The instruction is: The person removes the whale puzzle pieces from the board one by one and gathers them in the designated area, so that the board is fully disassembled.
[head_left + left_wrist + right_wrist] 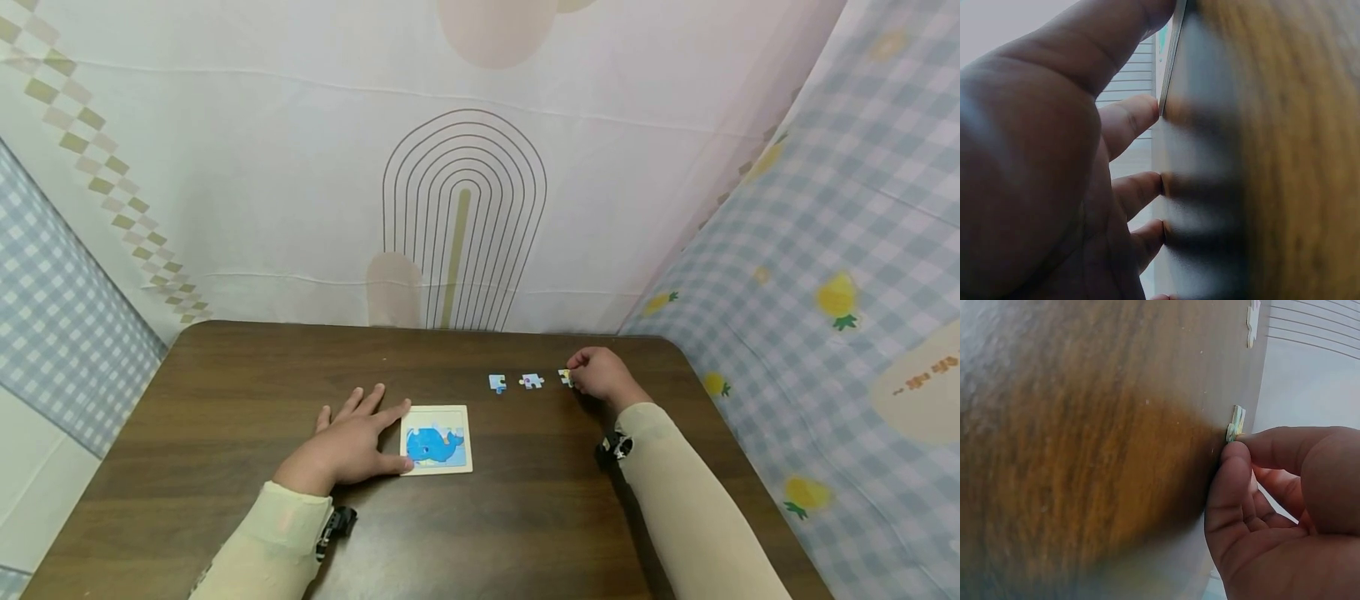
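A small square puzzle board [438, 470] with a pale frame and a blue whale picture lies on the brown table. My left hand [347, 446] is spread flat beside it, thumb and index finger touching its left edge. In the left wrist view, the fingertips [1147, 182] rest on the tabletop. Farther right, my right hand [602, 375] pinches a jigsaw piece [1236, 422] between thumb and finger, low at the table surface. The fingers hide part of that piece. Two more pieces, a light-blue one [497, 382] and a bluish one with a purple spot [531, 381], lie to its left.
The dark wooden table [510, 533] ends at a white patterned cloth [300, 208] hanging behind it. A blue checked cloth [847, 250] hangs along the right side, with another at the left. Each wrist wears a small black camera [613, 447].
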A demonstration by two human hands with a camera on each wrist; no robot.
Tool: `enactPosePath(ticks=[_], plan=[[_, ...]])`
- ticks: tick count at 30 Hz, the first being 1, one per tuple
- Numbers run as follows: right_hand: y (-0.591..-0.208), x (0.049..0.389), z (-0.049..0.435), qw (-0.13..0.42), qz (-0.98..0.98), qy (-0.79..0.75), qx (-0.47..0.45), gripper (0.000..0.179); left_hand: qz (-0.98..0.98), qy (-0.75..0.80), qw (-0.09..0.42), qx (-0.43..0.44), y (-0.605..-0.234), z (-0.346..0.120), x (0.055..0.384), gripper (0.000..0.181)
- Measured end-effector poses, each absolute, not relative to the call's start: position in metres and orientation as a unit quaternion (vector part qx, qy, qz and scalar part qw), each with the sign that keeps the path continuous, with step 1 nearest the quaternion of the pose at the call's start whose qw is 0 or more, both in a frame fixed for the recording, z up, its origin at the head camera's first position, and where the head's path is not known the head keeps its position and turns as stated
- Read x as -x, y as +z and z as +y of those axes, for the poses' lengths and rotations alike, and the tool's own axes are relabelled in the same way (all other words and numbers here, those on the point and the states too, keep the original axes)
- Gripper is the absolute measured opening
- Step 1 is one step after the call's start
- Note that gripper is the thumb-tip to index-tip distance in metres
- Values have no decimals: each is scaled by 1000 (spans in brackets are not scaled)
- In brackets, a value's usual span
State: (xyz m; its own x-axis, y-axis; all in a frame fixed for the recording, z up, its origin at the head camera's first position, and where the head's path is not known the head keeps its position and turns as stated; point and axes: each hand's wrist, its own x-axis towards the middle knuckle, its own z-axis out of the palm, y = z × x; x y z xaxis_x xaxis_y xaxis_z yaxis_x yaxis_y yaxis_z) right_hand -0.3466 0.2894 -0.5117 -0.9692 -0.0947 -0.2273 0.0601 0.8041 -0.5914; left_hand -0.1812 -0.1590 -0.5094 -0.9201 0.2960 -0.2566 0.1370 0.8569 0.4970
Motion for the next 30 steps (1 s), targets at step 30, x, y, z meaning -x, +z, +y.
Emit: enactPosePath(ticks=[30], plan=[[-449,293,170,45,942,-256,210,16,950,243,165,-106,-508,-158,180,100]])
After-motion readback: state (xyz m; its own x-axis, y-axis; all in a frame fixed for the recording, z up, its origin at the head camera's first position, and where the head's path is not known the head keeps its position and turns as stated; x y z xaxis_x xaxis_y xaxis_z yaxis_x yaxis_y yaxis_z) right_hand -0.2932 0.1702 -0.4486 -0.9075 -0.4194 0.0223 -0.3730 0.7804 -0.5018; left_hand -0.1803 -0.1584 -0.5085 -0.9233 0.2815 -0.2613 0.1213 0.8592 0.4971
